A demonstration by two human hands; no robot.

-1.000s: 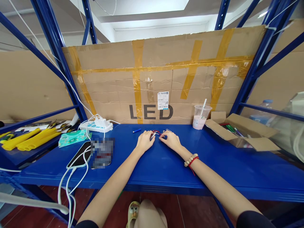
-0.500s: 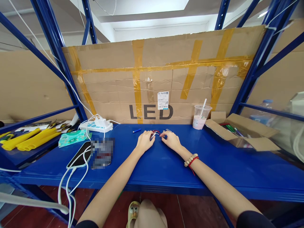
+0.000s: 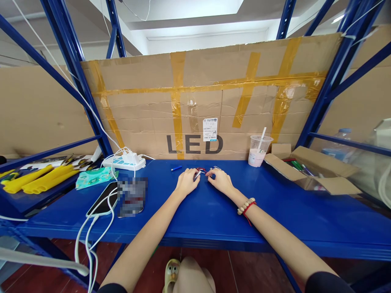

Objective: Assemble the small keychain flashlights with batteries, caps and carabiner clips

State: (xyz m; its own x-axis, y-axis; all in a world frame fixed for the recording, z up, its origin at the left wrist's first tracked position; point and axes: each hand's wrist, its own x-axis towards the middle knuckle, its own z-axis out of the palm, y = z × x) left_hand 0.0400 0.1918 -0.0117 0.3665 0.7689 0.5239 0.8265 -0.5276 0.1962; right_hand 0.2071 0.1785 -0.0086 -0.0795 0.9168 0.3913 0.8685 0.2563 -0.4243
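My left hand [image 3: 187, 181] is closed around a short silver pen-like piece [image 3: 197, 175], which pokes out between thumb and fingers. Just beyond its fingertips shows a small red object [image 3: 201, 169], too small to name. My right hand [image 3: 220, 180] rests on the table with fingers curled and the tips pinched close to the red object; whatever they hold is hidden. Behind its knuckles peeks a small silver-and-blue object [image 3: 216, 167]. A short blue pen-like piece [image 3: 176, 168] lies on the blue table [image 3: 207, 215], left of my left hand.
On the left are a power strip [image 3: 124, 162], a green packet [image 3: 95, 177], two phones with white cables [image 3: 104, 199] and yellow-handled tools [image 3: 49, 179]. To the right stand a plastic cup with a straw [image 3: 257, 152] and an open cardboard box [image 3: 305, 165]. Cardboard [image 3: 146, 118] walls the back.
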